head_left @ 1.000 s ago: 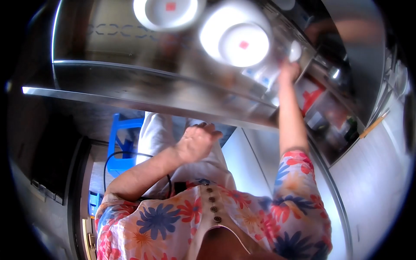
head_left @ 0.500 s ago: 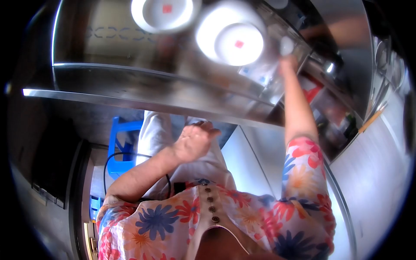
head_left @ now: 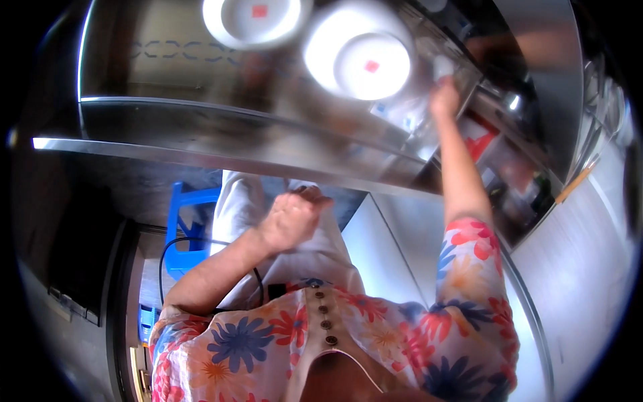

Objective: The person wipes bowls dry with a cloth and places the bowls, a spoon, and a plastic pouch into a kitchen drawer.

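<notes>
My left hand (head_left: 292, 218) hangs in front of my lap, below the counter's metal edge, its fingers curled in with nothing visible in them. Stretched forward over the counter (head_left: 134, 117), my right hand (head_left: 445, 99) is closed on a blurred white spoon-like item (head_left: 443, 67), whose exact shape is unclear. Left of that hand is a white bowl (head_left: 372, 67), overlapping a bright white round dish (head_left: 328, 47). Another white bowl (head_left: 260, 20) with a red square mark inside sits at the top. A clear packet (head_left: 400, 115) with blue marks lies beside my right hand.
Right of my forearm, an open compartment holds a red item (head_left: 479, 141) and other blurred things. Utensils with a wooden handle (head_left: 576, 185) lie at the far right. A blue stool (head_left: 189, 195) stands below the counter. A black cable (head_left: 162, 268) curves near my left forearm.
My right forearm has swung to the right, and the white spoon-like item has shifted slightly left and up with the hand. My left hand has drawn slightly left, its fingers more curled.
</notes>
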{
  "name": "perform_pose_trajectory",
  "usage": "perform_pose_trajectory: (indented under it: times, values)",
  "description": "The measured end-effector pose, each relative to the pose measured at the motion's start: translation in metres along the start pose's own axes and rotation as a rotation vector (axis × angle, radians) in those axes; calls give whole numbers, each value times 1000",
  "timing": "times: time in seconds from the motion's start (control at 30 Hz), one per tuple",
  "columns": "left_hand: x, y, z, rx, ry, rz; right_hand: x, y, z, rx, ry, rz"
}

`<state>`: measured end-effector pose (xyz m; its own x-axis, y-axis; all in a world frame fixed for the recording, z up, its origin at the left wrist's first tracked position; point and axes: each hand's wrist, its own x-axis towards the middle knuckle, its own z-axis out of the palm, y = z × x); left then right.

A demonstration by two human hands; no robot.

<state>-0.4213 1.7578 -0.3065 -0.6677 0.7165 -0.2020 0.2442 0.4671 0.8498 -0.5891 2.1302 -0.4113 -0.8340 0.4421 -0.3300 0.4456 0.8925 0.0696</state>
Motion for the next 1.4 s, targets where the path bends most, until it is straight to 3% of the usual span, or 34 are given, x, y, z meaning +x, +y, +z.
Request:
perform_pose_trajectory:
  times: [0.2,0.23,0.4,0.5,0.63,0.7,0.8,0.83,0.9,0.93,1.0,1.2,1.4]
  values:
    - [9,12,-22,-123,10,-46,6,8,-1,179,-111,107]
    - [9,18,-28,-133,-24,-87,0,5,-3,87,-70,-9]
    - [11,45,-68,-85,-82,-116,-66,-19,-19,464,-201,-197]
    - [15,66,-95,-108,-84,-74,-126,-38,-74,696,-305,-186]
    - [22,90,-123,-43,-12,-7,-181,-27,-112,718,-348,-199]
    - [27,105,-137,12,37,3,-195,-9,-114,706,-173,-300]
    - [33,128,-158,74,109,29,-187,36,-142,838,67,-99]
    - [34,131,-161,98,138,29,-180,54,-164,880,284,-109]
    - [34,132,-164,128,191,27,-154,97,-213,577,795,-156]
    - [35,135,-168,144,178,-31,-135,125,-227,564,867,-78]
    - [34,146,-174,127,183,-63,-119,159,-271,281,807,91]
    - [34,165,-186,200,220,-75,-53,207,-284,294,508,338]
    - [33,164,-186,117,296,-127,-41,210,-286,348,487,313]
